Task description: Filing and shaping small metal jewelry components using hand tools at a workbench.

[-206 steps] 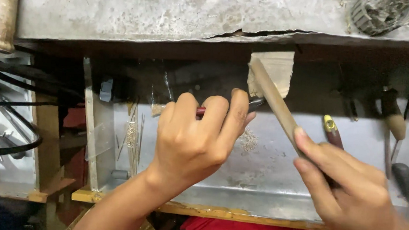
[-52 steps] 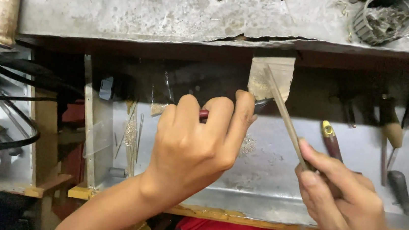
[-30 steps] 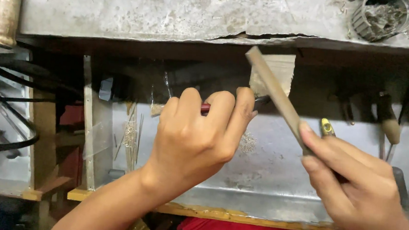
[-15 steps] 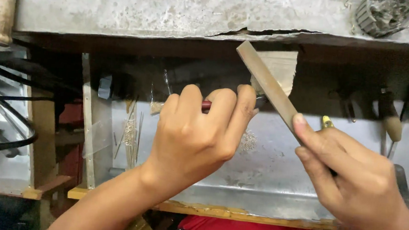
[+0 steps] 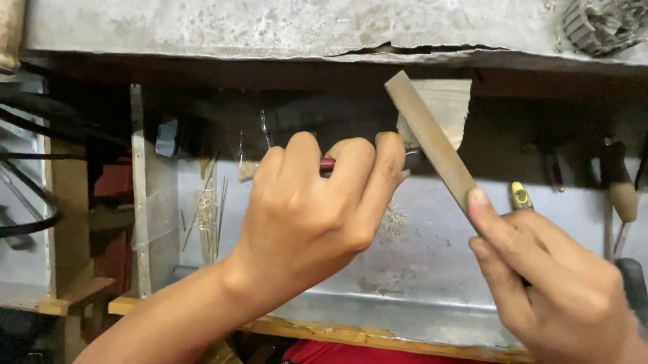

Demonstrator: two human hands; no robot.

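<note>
While filing: stroke on.
Left hand [image 5: 313,212]: fingers clamped on red tool [image 5: 328,164], at peg [image 5: 444,107].
Right hand [image 5: 556,292]: fingers clamped on file [image 5: 431,141].
Change: file pushed further up-left across peg.

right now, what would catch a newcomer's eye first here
The two hands at centre: the right hand grips a flat file that slants up to a wooden peg under the bench edge. The left hand is curled around a red-handled tool right beside the file's tip. Below them lies a metal tray with scattered filings, and more tools hang at the right.
</note>
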